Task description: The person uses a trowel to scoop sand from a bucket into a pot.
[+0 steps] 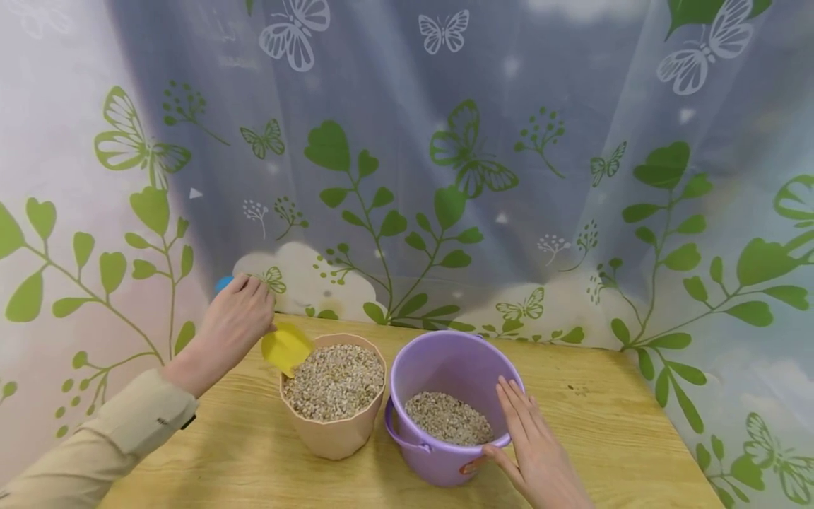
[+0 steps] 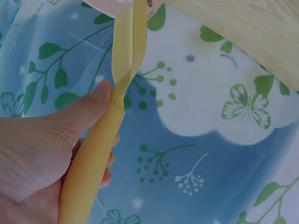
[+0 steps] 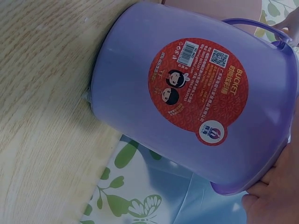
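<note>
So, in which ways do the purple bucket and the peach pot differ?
The purple bucket holds granules only low inside; the peach pot is filled close to its rim. The bucket has a carrying handle; the pot shows none. The bucket's rim is smoothly round; the pot's is faceted. Both stand on the wooden table and hold similar-looking granules.

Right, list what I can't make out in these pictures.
Blue patch, head view: partly hidden by the left grip; whether it belongs to the yellow scoop is unclear.
Scoop's front end, left wrist view: cut off by the top edge.
Floors of the purple bucket and peach pot, head view: covered by the grains.
Finest print on the red label, right wrist view: too small to read.
</note>
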The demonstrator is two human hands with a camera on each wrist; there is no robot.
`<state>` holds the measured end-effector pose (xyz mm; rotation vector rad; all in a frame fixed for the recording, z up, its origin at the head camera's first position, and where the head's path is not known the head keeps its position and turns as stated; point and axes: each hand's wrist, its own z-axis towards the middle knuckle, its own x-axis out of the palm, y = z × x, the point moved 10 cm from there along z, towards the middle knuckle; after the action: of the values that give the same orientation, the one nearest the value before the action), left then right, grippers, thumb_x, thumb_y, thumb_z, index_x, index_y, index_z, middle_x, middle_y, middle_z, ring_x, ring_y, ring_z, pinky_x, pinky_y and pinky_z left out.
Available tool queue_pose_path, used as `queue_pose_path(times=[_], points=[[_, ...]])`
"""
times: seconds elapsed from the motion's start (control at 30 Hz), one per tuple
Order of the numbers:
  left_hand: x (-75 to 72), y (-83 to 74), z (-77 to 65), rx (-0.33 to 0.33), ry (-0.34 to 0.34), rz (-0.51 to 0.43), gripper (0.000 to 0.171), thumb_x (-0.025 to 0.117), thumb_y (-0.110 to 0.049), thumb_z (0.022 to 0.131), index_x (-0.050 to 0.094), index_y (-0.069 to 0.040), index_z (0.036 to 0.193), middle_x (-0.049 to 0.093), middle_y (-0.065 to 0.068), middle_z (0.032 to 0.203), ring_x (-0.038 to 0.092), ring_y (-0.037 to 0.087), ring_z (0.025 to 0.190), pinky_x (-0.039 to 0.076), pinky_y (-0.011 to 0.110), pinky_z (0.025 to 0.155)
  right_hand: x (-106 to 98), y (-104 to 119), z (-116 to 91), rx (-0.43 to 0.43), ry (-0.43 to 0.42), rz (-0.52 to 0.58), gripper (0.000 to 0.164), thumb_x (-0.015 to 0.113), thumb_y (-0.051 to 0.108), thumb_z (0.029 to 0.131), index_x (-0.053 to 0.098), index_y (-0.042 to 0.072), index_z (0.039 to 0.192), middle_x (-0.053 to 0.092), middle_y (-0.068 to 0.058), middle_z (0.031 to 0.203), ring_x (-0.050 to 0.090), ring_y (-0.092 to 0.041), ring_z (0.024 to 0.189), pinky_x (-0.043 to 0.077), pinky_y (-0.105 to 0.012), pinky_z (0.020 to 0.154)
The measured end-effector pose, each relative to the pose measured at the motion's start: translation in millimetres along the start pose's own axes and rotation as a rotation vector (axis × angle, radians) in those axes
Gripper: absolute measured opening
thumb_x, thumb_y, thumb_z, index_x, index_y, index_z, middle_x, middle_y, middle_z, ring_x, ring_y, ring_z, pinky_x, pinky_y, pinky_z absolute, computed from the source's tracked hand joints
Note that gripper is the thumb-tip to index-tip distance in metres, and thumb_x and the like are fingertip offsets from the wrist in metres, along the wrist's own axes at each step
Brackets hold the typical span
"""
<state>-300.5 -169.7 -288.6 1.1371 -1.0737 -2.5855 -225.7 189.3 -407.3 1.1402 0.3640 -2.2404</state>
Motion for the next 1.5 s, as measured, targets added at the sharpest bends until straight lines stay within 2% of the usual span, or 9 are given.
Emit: queue_pose_path(times=[0.27, 0.37, 0.53, 0.7, 0.87, 1.0, 1.1, 1.23, 1.5], points=[[-15.3, 14.6, -2.9, -0.108, -0.092, -0.002, 0.060, 0.085, -0.047, 0.075, 0.050, 0.002, 0.075, 0.045, 0.012, 0.071, 0.041, 0.027, 0.071, 0.039, 0.038, 0.078, 0, 1, 0, -0.011, -0.016, 0.009, 0.079, 0.035, 0.056, 0.106, 0.033, -0.008, 0.153, 0.037, -0.025, 0.156, 0.033, -0.035, 0.147, 0.006, -0.030, 0.124], [-20.3, 19.2, -5.6, -0.160, -0.145, -0.062, 0.059, 0.081, -0.047, 0.079, 0.048, 0.002, 0.073, 0.043, 0.012, 0.067, 0.039, 0.027, 0.066, 0.039, 0.039, 0.073, 0, 0, 0, -0.010, -0.019, 0.011, 0.079, 0.035, 0.056, 0.106, 0.033, -0.008, 0.153, 0.038, -0.025, 0.156, 0.030, -0.033, 0.149, 0.006, -0.030, 0.124], [-27.5, 14.4, -11.7, -0.220, -0.239, -0.194, 0.053, 0.059, -0.049, 0.085, 0.045, -0.002, 0.066, 0.045, 0.012, 0.061, 0.040, 0.027, 0.057, 0.035, 0.041, 0.065, 1, 0, -1, -0.002, -0.009, 0.009, 0.078, 0.037, 0.055, 0.106, 0.032, -0.007, 0.154, 0.036, -0.024, 0.158, 0.029, -0.032, 0.149, 0.006, -0.030, 0.124], [-22.6, -2.6, -12.3, -0.280, -0.211, -0.337, 0.055, 0.053, -0.054, 0.090, 0.042, -0.008, 0.061, 0.045, 0.008, 0.057, 0.037, 0.023, 0.053, 0.031, 0.040, 0.063, 2, 0, -1, 0.004, -0.001, 0.012, 0.078, 0.038, 0.055, 0.106, 0.031, -0.006, 0.154, 0.036, -0.024, 0.158, 0.030, -0.033, 0.149, 0.005, -0.029, 0.124], [-23.7, -24.5, -10.9, -0.300, -0.223, -0.420, 0.070, 0.029, -0.064, 0.103, 0.046, -0.010, 0.062, 0.048, 0.006, 0.058, 0.039, 0.022, 0.052, 0.033, 0.040, 0.064, 2, 0, -1, 0.011, 0.004, 0.019, 0.079, 0.039, 0.055, 0.105, 0.030, -0.006, 0.155, 0.035, -0.023, 0.158, 0.030, -0.033, 0.149, 0.005, -0.029, 0.124], [-26.3, -41.9, -4.5, -0.298, -0.207, -0.460, 0.060, 0.054, -0.059, 0.097, 0.052, -0.009, 0.064, 0.053, 0.005, 0.060, 0.047, 0.023, 0.055, 0.035, 0.039, 0.065, 2, -1, -1, 0.012, 0.001, 0.015, 0.079, 0.037, 0.056, 0.105, 0.030, -0.006, 0.154, 0.035, -0.023, 0.158, 0.029, -0.032, 0.150, 0.004, -0.029, 0.124], [-25.1, -55.2, 3.3, -0.294, -0.140, -0.475, 0.051, 0.069, -0.052, 0.088, 0.055, -0.008, 0.066, 0.057, 0.005, 0.063, 0.054, 0.024, 0.060, 0.037, 0.038, 0.067, 2, -1, 0, 0.009, 0.001, 0.014, 0.079, 0.037, 0.056, 0.105, 0.030, -0.006, 0.154, 0.036, -0.024, 0.158, 0.028, -0.032, 0.150, 0.005, -0.029, 0.124], [-25.6, -71.9, 16.6, -0.282, -0.077, -0.482, 0.051, 0.071, -0.053, 0.088, 0.061, -0.006, 0.072, 0.065, 0.007, 0.073, 0.059, 0.024, 0.068, 0.039, 0.038, 0.072, 1, -1, 0, 0.008, 0.002, 0.018, 0.079, 0.038, 0.056, 0.105, 0.031, -0.007, 0.154, 0.036, -0.024, 0.157, 0.030, -0.033, 0.149, 0.006, -0.030, 0.124], [-34.0, -110.2, 48.8, -0.204, -0.073, -0.366, 0.056, 0.067, -0.063, 0.086, 0.065, -0.008, 0.080, 0.062, 0.003, 0.076, 0.057, 0.021, 0.073, 0.037, 0.034, 0.076, 0, 0, 1, 0.015, 0.008, 0.015, 0.080, 0.039, 0.056, 0.105, 0.031, -0.007, 0.154, 0.036, -0.024, 0.157, 0.033, -0.036, 0.146, 0.006, -0.030, 0.124]])
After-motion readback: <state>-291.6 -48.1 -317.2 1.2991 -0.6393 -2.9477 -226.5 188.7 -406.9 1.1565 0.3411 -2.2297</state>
